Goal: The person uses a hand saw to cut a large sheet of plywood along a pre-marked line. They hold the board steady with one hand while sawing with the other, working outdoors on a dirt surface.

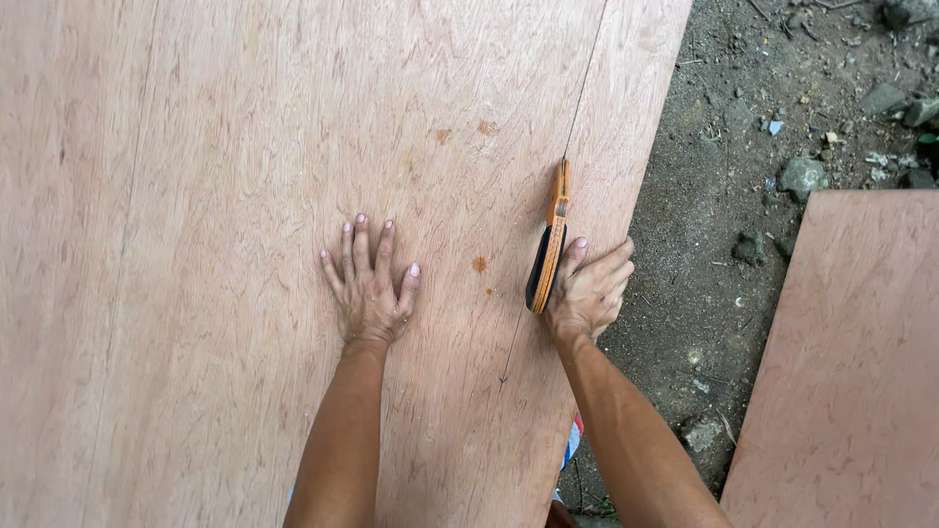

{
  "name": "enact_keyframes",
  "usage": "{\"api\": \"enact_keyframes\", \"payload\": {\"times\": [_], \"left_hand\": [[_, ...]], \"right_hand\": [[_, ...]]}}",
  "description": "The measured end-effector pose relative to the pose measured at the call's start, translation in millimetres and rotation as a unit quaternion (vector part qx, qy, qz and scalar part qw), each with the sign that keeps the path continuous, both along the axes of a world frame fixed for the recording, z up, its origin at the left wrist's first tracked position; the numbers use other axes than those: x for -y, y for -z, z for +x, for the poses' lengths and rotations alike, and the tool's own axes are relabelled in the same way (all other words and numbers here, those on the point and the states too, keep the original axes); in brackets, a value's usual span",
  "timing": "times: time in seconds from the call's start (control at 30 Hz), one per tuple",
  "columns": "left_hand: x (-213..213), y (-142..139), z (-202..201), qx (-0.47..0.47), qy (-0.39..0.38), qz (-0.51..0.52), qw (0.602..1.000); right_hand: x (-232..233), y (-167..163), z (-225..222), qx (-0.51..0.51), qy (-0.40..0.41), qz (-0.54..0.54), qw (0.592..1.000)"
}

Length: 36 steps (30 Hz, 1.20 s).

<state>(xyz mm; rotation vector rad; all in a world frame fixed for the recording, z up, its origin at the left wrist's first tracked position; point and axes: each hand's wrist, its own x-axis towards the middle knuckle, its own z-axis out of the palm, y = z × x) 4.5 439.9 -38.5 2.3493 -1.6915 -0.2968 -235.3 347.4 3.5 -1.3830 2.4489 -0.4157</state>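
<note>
Beside the flat left hand (pixel 370 288), the right hand (pixel 587 288) grips a saw (pixel 548 256).

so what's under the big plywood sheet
Past the plywood sheet edge only dirt ground with stones shows. Whatever supports it is covered. Left hand lies flat on top; right hand holds the saw.

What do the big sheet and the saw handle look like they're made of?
The sheet looks like plywood: pinkish-brown veneer, fine grain, matt and unfinished, with a few rust-coloured spots. The saw handle in the right hand looks like orange plastic with a black grip part, though painted wood can't be excluded.
</note>
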Motion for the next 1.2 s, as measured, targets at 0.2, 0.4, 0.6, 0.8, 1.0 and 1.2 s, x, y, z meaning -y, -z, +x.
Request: {"api": "enact_keyframes", "payload": {"times": [0.2, 0.4, 0.6, 0.8, 1.0, 1.2], "left_hand": [[1, 1, -2, 0.015, -0.015, 0.012, 1.000], [0, 1, -1, -0.002, -0.025, 0.034, 0.999], [-5, 3, -4, -0.009, -0.037, 0.034, 0.999], [-9, 2, -7, -0.019, -0.038, 0.026, 0.999], [-9, -1, -7, -0.028, -0.038, 0.039, 0.998], [-6, -5, -5, -0.030, -0.038, 0.055, 0.997]], "right_hand": [[3, -4, 4, -0.037, 0.005, -0.005, 0.999], [0, 9, 0, -0.011, -0.007, 0.018, 1.000], [-5, 27, -5, -0.045, -0.012, 0.028, 0.999], [-5, 27, -4, -0.070, -0.015, -0.037, 0.997], [-8, 22, -6, -0.010, 0.013, 0.056, 0.998], [-6, 26, -6, -0.027, -0.007, 0.068, 0.997]]}}
